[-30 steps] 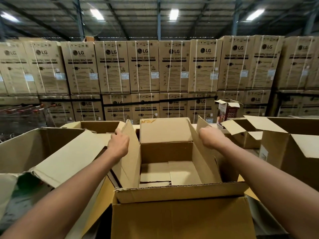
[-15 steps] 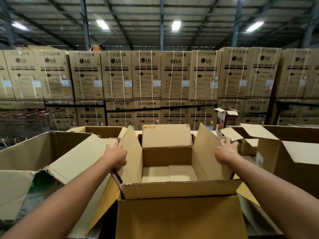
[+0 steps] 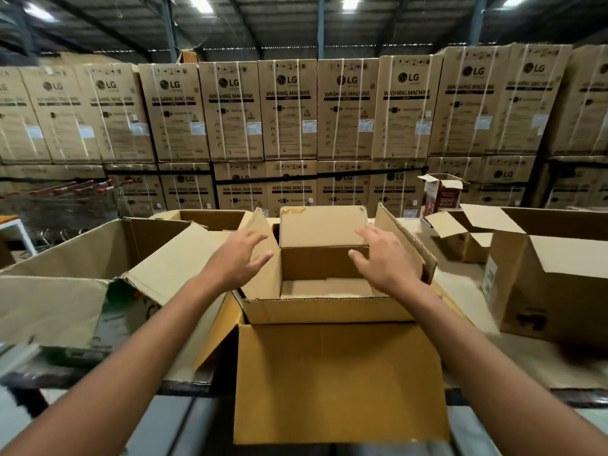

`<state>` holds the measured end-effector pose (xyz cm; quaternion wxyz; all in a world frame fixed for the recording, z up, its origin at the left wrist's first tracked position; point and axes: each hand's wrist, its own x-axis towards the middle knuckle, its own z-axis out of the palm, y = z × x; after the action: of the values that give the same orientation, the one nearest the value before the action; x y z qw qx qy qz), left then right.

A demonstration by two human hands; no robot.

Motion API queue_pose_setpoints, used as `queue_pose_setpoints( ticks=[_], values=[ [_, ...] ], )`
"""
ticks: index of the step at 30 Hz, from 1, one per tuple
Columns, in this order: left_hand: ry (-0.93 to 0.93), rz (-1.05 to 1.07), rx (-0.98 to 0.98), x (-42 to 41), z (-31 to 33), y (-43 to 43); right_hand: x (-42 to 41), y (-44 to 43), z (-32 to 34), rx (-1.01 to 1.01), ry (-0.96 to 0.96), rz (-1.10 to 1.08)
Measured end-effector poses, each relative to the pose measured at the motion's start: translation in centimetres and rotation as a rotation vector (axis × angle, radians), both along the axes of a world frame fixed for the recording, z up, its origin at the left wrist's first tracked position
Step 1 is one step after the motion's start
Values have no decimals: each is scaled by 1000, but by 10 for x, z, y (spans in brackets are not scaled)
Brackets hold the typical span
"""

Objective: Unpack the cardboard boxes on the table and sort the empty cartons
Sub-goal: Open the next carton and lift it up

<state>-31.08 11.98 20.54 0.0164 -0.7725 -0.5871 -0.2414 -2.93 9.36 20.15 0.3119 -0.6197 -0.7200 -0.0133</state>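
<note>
- Nearest us, the front flap of an open brown box [image 3: 339,380] hangs down over the edge of the bench [image 3: 526,363].
- Two bare forearms reach in from the bottom corners toward the box's opening.
- The left hand [image 3: 237,261] hovers by the raised left side flap. Its fingers are straight and spread and hold nothing. We cannot tell whether it touches the flap.
- The right hand [image 3: 385,264] hovers over the opening, just inside the raised right side flap. Its fingers are also spread and hold nothing.
- Inside the box we see only its pale bottom flaps. The far flap stands upright behind the hands.
- On the left of the bench sits a larger left box [image 3: 65,284], open, with one flap bent toward the middle. Something green shows under that flap, too hidden to name.
- On the right, apart from the middle one, stands the right box [image 3: 543,291], also open.
- Beyond it is a small box [image 3: 460,245] with its flaps spread.
- Behind that a red-brown printed carton [image 3: 442,192] stands upright, top open.
- A back box [image 3: 210,218] lies open behind the left flap.
- Far left we make out blurred trolleys [image 3: 65,199] with red handles.
- Across the back runs a stack [image 3: 289,110] of tall strapped cartons, two tiers high, printed "LG Washing Machine".
</note>
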Motion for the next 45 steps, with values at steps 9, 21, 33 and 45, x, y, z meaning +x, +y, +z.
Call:
queue_pose_setpoints(
  ticks=[9, 21, 33, 45],
  values=[
    [-338, 21, 271, -81, -52, -152, -125, -109, -51, 221, 452, 330],
    [-457, 371, 161, -314, -205, -365, -389, -258, -205, -123, 557, 517],
    [-487, 602, 103, -511, -273, -470, -597, -319, -268, -321, 503, 633],
    [-435, 665, 118, -687, -276, -354, -787, -188, -287, -329, 472, 725]
  ],
)
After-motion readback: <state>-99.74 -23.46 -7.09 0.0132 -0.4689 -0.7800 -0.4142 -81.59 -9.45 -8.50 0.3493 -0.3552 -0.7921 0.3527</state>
